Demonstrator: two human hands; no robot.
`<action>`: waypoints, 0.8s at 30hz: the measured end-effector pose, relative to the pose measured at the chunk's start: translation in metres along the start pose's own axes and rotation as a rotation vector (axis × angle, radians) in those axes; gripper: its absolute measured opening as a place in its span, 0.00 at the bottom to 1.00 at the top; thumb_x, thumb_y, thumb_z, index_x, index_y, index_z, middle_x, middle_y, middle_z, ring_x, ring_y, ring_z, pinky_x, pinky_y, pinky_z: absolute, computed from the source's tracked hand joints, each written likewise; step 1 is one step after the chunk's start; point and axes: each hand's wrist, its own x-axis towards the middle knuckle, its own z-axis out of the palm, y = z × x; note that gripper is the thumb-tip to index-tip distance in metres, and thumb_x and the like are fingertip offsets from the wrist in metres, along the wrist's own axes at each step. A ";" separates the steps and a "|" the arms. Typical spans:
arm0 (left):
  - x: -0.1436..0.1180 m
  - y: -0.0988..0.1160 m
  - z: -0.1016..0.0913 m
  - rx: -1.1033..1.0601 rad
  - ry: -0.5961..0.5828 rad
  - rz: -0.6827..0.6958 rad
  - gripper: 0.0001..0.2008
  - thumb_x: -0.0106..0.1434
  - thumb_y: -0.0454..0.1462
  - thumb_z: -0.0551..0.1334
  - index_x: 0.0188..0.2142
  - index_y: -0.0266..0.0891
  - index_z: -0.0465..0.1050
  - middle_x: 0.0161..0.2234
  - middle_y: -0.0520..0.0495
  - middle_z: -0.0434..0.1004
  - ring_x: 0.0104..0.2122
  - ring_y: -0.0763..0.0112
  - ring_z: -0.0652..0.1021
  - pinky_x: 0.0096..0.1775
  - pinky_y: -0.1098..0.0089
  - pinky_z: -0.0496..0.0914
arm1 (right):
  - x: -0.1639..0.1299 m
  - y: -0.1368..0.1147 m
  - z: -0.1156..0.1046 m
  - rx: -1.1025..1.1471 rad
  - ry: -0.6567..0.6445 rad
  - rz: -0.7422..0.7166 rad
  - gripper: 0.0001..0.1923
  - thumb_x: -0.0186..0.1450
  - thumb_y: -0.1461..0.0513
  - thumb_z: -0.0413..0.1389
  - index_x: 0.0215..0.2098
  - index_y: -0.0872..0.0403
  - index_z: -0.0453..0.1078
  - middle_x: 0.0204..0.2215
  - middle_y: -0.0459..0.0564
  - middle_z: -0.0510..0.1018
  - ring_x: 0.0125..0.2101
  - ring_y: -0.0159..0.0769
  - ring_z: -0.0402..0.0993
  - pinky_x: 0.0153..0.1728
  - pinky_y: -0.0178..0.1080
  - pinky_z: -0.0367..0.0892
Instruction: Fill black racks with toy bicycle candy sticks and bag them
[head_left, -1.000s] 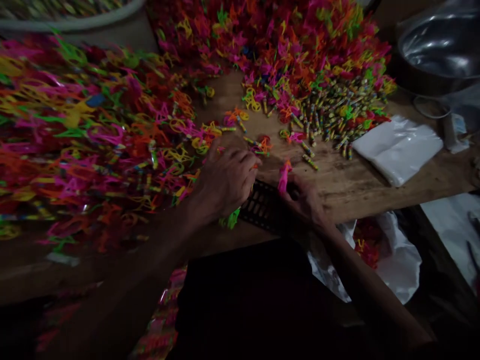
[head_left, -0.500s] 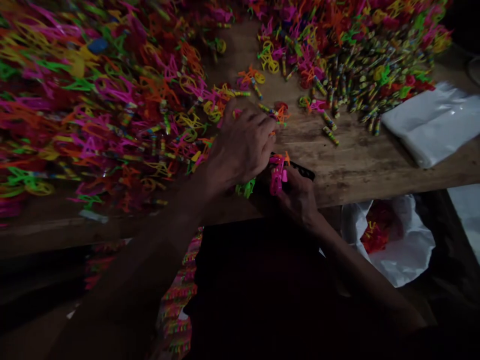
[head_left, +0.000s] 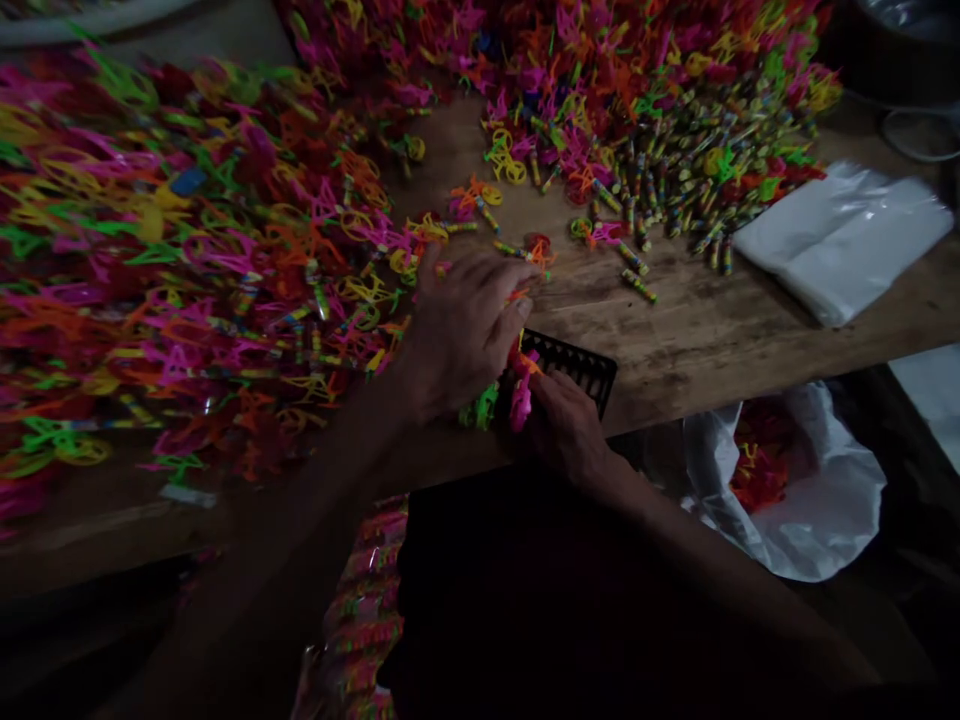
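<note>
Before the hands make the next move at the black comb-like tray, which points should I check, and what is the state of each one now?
1. Left hand lies over the near end of the black slotted tray, its view free: not ok, the hand hides that end.
2. Right hand grips the pink plastic toy piece: ok, fingers are on it at the table edge.
3. Green plastic piece is secured: cannot tell, it sticks out under the left hand.
4. Far end of the tray lies flat on the wooden table: ok.
5. White bag below the edge is open: ok, red pieces show inside.
</note>
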 end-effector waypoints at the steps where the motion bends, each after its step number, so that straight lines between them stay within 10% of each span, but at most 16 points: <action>1: -0.004 0.001 -0.004 -0.016 0.030 0.026 0.19 0.75 0.40 0.47 0.58 0.42 0.71 0.62 0.46 0.74 0.68 0.57 0.66 0.70 0.39 0.40 | 0.000 0.000 0.001 0.013 0.009 0.004 0.10 0.73 0.67 0.46 0.46 0.54 0.69 0.32 0.51 0.76 0.32 0.38 0.69 0.35 0.40 0.66; 12: -0.030 -0.007 -0.008 -0.049 -0.118 0.158 0.21 0.74 0.40 0.46 0.56 0.43 0.73 0.69 0.49 0.65 0.72 0.60 0.57 0.71 0.50 0.44 | -0.007 0.006 -0.003 0.179 0.235 0.007 0.07 0.70 0.66 0.51 0.44 0.51 0.66 0.34 0.48 0.77 0.33 0.36 0.73 0.32 0.38 0.70; 24: -0.028 -0.008 -0.007 -0.056 -0.125 0.125 0.19 0.74 0.42 0.47 0.55 0.46 0.72 0.69 0.54 0.65 0.72 0.63 0.57 0.72 0.48 0.46 | -0.005 0.000 0.004 0.006 -0.042 -0.005 0.09 0.73 0.62 0.47 0.42 0.54 0.69 0.32 0.51 0.74 0.34 0.41 0.66 0.39 0.44 0.65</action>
